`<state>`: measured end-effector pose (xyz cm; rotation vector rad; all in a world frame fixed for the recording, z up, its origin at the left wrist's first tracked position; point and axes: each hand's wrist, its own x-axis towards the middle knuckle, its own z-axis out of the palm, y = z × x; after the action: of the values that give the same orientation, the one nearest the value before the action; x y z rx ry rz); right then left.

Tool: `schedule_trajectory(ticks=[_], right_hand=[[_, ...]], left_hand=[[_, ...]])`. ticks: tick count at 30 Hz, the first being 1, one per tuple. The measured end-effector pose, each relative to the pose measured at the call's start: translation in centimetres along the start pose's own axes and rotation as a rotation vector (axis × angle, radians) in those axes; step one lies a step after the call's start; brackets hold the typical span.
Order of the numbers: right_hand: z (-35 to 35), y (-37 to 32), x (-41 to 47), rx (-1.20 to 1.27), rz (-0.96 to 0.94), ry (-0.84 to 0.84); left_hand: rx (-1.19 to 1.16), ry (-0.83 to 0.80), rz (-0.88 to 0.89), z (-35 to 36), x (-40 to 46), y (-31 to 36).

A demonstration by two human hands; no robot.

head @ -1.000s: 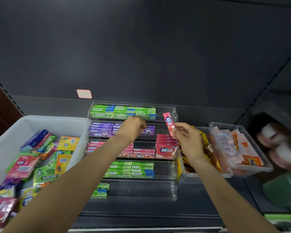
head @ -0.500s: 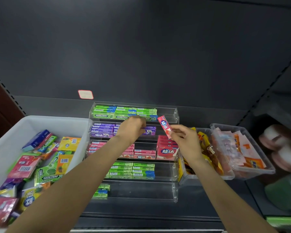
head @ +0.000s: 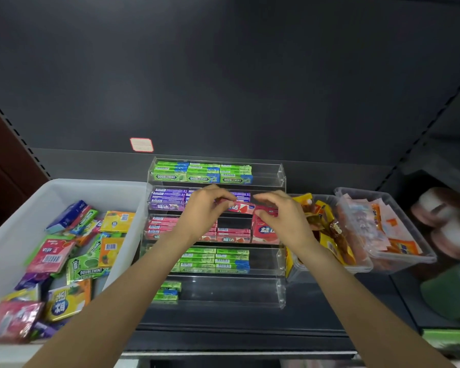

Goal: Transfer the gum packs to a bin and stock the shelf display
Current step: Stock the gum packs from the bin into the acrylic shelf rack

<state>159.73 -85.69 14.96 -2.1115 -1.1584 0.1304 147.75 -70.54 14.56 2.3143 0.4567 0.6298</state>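
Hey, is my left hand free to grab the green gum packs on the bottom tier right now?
Probably not yet. The left hand pinches the red gum pack up at the purple tier. The green gum packs lie uncovered beside the left forearm, so the path looks free once it lets go.

Both hands meet over the clear tiered display rack (head: pixel 280 179): the left hand (head: pixel 206 211) pinches a red gum pack (head: pixel 241 207) by its left end, the right hand (head: pixel 282 216) just beside its other end, fingers loosely curled. A white bin (head: pixel 19 235) of mixed packs sits left.
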Motion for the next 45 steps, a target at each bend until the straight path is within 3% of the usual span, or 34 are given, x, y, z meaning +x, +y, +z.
schedule_trajectory(ticks=[4, 11, 27, 31, 38, 42, 45], right_hand=[[0.1, 0.6, -0.6, -0.133, 0.03, -0.115], [0.4, 0.8, -0.8, -0.157, 0.033, -0.091], [1.0, -1.0, -1.4, -0.235, 0.026, -0.059], [2.3, -3.0, -1.5, -0.184, -0.008, -0.058], [7.2, -10.1, -1.3, -0.011, -0.089, -0.158], [11.9, -14.8, -1.4, 0.053, -0.128, -0.251], [16.1, -18.1, -1.3, 0.096, -0.122, -0.313]], left_hand=[[0.022, 0.022, -0.063, 1.2, -1.4, -1.6], [0.098, 0.044, -0.034, 3.5, -1.9, -2.9], [0.534, -0.297, -0.001, 2.9, -2.0, -2.6], [0.43, -0.225, -0.036, 0.8, -3.0, -2.2], [0.199, 0.073, -0.096, -7.9, -8.2, -4.3], [0.194, 0.148, -0.275, -13.5, -11.7, -8.4], [0.24, 0.115, -0.391, -17.2, -14.3, -13.5]])
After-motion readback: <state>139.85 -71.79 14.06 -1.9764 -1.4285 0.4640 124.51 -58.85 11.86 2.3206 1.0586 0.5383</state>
